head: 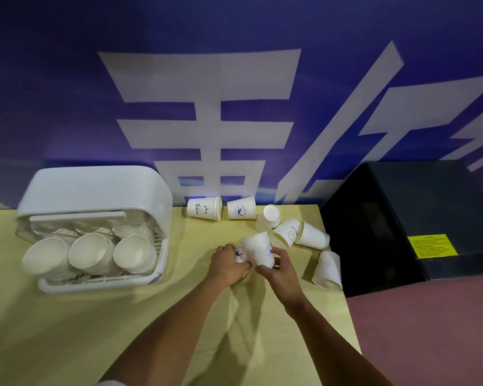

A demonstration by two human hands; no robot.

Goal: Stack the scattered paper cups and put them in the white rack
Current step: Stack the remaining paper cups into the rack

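Several white paper cups lie scattered on the yellow table (95, 330). My left hand (226, 266) grips one cup (239, 254) with a blue print. My right hand (279, 268) holds a second cup (258, 247) right beside it, the two cups touching. Loose cups lie further back: a "Bear" cup (204, 208) on its side, an upside-down cup (241, 208), a tilted cup (268, 221), a "HELLO" cup (287, 232), one behind it (314, 236), and one (328, 271) near the table's right edge. The white rack (95, 227) at the left holds three stacks of cups.
A black box (416, 218) with a yellow label stands off the table's right edge. A blue wall with large white characters rises behind the table. The rack's lid is raised above the stacks.
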